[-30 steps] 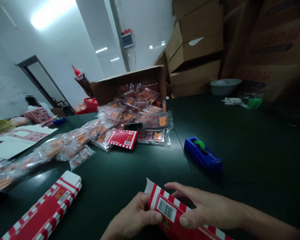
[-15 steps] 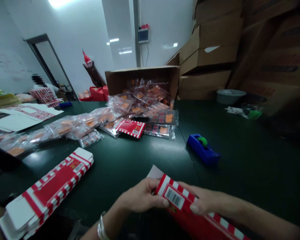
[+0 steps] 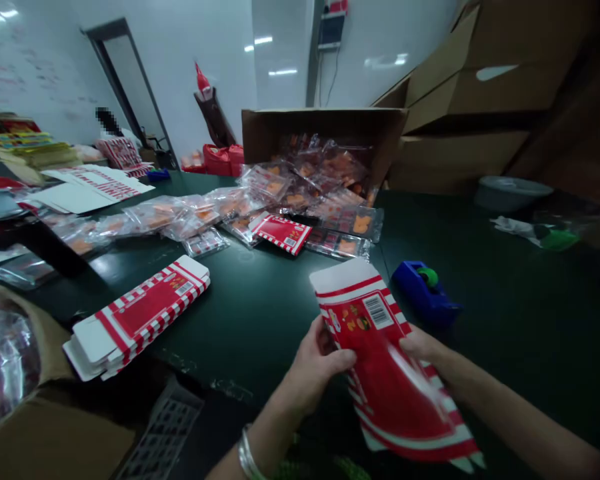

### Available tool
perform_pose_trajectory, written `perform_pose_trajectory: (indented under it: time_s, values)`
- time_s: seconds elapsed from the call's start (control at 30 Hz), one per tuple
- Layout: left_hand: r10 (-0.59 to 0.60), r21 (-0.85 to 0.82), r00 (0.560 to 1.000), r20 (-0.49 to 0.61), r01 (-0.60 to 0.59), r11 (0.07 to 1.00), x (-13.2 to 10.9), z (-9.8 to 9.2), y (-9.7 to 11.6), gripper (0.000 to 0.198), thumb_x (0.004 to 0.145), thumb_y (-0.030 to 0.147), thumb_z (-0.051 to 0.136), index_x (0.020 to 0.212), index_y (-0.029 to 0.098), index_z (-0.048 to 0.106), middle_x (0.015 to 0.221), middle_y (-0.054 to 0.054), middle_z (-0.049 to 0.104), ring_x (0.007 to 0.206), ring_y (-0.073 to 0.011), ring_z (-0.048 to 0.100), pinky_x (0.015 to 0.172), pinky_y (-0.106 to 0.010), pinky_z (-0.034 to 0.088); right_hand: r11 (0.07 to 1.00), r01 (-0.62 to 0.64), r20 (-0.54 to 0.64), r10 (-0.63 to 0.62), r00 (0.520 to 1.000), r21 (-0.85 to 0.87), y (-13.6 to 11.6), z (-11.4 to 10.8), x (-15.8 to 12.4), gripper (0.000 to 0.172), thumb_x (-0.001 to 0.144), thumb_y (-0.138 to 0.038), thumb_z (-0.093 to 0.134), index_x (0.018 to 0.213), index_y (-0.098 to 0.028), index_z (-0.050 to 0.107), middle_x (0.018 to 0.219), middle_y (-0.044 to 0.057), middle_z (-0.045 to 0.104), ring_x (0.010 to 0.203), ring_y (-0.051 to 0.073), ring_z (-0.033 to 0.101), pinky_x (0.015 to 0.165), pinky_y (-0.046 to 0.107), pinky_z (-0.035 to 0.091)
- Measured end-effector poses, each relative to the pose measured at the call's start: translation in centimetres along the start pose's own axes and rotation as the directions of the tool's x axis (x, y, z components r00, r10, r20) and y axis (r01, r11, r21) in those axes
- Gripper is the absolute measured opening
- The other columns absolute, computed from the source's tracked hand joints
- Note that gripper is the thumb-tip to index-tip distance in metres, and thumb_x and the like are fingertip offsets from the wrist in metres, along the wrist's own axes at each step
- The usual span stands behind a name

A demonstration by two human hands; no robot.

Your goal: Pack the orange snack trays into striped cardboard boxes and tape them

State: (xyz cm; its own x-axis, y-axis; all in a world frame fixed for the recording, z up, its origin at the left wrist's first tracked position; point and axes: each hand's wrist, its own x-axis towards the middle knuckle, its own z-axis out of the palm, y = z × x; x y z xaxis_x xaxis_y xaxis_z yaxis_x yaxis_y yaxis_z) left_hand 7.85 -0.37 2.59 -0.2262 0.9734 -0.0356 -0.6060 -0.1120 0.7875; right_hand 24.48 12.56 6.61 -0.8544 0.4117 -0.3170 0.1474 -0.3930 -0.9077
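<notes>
A red and white flattened carton [image 3: 380,360] with a barcode and striped edges is tilted up over the table's front edge. My left hand [image 3: 317,363] grips its left side, thumb on the printed face. At the right edge my right hand [image 3: 423,347] holds it too, fingers mostly hidden behind. The carton bows slightly, its white end flap pointing away from me. To the left lies a stack of similar flat cartons [image 3: 147,310]. Just beyond the right hand stands a blue tape dispenser [image 3: 427,293] with a green roll.
Clear plastic packs [image 3: 275,193] spill from an open cardboard box [image 3: 325,120] across the dark green table [image 3: 250,300]. A small red carton [image 3: 283,233] rests among them. Cardboard boxes [image 3: 460,160] and a grey tub [image 3: 513,193] stand at right; another box [image 3: 55,427] is at lower left.
Both hands have turned the carton so its printed face and white end flap show more fully. The view has swung left, bringing the lower-left box into sight.
</notes>
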Motion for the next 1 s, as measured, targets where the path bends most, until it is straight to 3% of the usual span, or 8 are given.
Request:
perform_pose_trajectory:
  time_s: [0.1,0.23,0.37,0.5,0.63,0.73,0.87,1.0]
  values:
    - [0.088,-0.003,0.994,-0.060,-0.088,0.996,1.0,1.7,-0.8,0.070,0.057,0.026,0.089,0.118,0.016,0.056,0.122,-0.014,0.068,0.113,-0.0308,0.063,0.098,-0.042,0.049,0.997,-0.046,-0.012,0.046,0.999,0.054,0.2,0.3,-0.3,0.061,0.071,-0.057,0.073,0.119,-0.020,0.061,0.109,0.014,0.072,0.092,0.030,0.072,0.088,0.046,0.052]
    - [0.036,0.145,0.982,-0.187,-0.008,0.989,1.4,0.6,0.6,0.064,0.059,0.026,0.087,0.113,0.014,0.056,0.104,-0.012,0.074,0.093,-0.0277,0.070,0.086,-0.041,0.055,0.994,-0.106,-0.093,0.105,0.990,-0.009,0.8,0.2,-1.5,0.086,0.068,-0.068,0.072,0.135,-0.018,0.050,0.124,0.019,0.065,0.099,0.034,0.069,0.090,0.049,0.052]
    - [-0.032,0.227,0.989,-0.141,0.063,0.972,0.8,-0.4,0.9,0.057,0.069,0.028,0.081,0.118,0.015,0.056,0.106,-0.010,0.074,0.095,-0.0282,0.071,0.088,-0.042,0.055,0.994,0.067,-0.169,-0.052,0.984,0.086,2.3,1.1,-1.9,0.095,0.073,-0.069,0.067,0.149,-0.028,0.028,0.139,0.017,0.055,0.108,0.034,0.066,0.090,0.050,0.053]
    - [0.018,0.391,0.998,-0.057,0.005,0.920,-0.1,0.5,-0.2,0.051,0.086,0.035,0.066,0.132,0.018,0.051,0.131,-0.011,0.064,0.119,-0.0275,0.060,0.103,-0.040,0.046,0.966,0.257,-0.399,-0.220,0.890,0.041,4.2,3.2,-0.9,0.086,0.079,-0.061,0.066,0.147,-0.029,0.024,0.139,0.013,0.055,0.116,0.031,0.061,0.097,0.048,0.051]
    - [-0.008,0.422,0.999,-0.042,0.025,0.906,-0.3,1.3,-0.5,0.064,0.078,0.036,0.075,0.133,0.018,0.049,0.134,-0.013,0.062,0.122,-0.0307,0.058,0.103,-0.042,0.047,0.948,0.317,-0.458,-0.288,0.841,-0.014,4.6,4.3,-0.2,0.089,0.078,-0.054,0.071,0.147,-0.026,0.022,0.137,0.013,0.056,0.121,0.029,0.058,0.103,0.046,0.047]
    - [-0.070,0.348,0.990,-0.124,0.110,0.931,-0.2,1.0,-0.4,0.061,0.067,0.032,0.083,0.119,0.015,0.055,0.119,-0.015,0.069,0.108,-0.0340,0.066,0.091,-0.046,0.054,0.953,0.277,-0.433,-0.199,0.879,0.126,4.5,3.9,-0.7,0.093,0.077,-0.052,0.072,0.150,-0.030,0.018,0.137,0.012,0.057,0.116,0.029,0.061,0.096,0.046,0.052]
    - [-0.154,0.213,0.974,-0.164,0.187,0.959,-0.6,0.3,-1.0,0.056,0.065,0.034,0.085,0.110,0.015,0.057,0.110,-0.016,0.073,0.098,-0.0341,0.070,0.082,-0.045,0.058,0.918,0.157,-0.195,-0.089,0.977,0.365,4.9,1.8,-2.2,0.088,0.075,-0.045,0.077,0.148,-0.027,0.032,0.135,0.014,0.059,0.109,0.028,0.065,0.090,0.043,0.054]
    - [-0.198,0.235,0.955,-0.222,0.250,0.940,-1.1,-0.1,-2.1,0.063,0.061,0.036,0.088,0.111,0.014,0.057,0.108,-0.018,0.073,0.100,-0.0368,0.069,0.082,-0.046,0.057,0.908,0.182,-0.177,-0.122,0.977,0.378,6.0,0.7,-2.8,0.077,0.074,-0.037,0.079,0.141,-0.021,0.044,0.129,0.015,0.063,0.110,0.027,0.065,0.094,0.042,0.051]
